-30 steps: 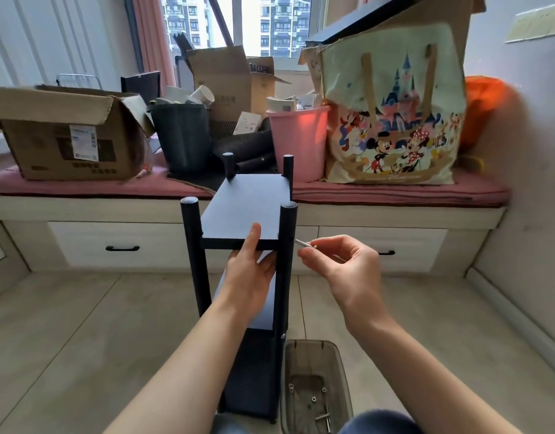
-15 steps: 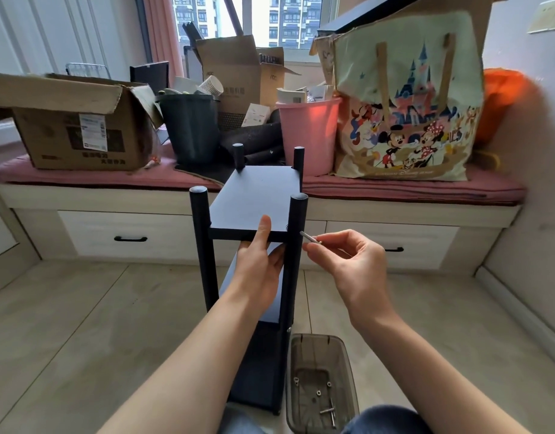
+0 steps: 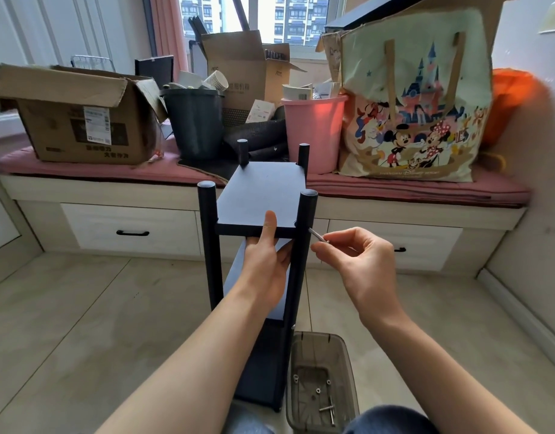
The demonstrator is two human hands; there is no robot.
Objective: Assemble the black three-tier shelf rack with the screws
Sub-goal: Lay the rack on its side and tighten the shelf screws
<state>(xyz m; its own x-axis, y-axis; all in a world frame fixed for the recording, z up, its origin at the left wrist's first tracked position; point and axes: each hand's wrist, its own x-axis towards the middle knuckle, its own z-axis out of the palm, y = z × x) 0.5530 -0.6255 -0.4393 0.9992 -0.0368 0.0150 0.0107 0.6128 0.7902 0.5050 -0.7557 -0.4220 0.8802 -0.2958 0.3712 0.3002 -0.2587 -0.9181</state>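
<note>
Two hands share this step, so give each one job. Nearest you, at the bottom of the frame right of centre, the parts tray (image 3: pixel 321 380) holds a few spare screws and washers beside the foot of the shelf rack (image 3: pixel 263 277), which stands upright in mid-frame. Your left hand (image 3: pixel 265 264) grasps the front edge of the top shelf (image 3: pixel 263 195), thumb on top and fingers beneath; hold that board level so its hole likely lines up with the post's. Your right hand (image 3: pixel 357 261) pinches a screw (image 3: pixel 317 235), its tip at the side of the front right post (image 3: pixel 304 242) just below the cap. Feed it square to the post and turn gently first; if it binds, back off rather than force it. Beyond, boxes crowd the window bench (image 3: pixel 113 189).
</note>
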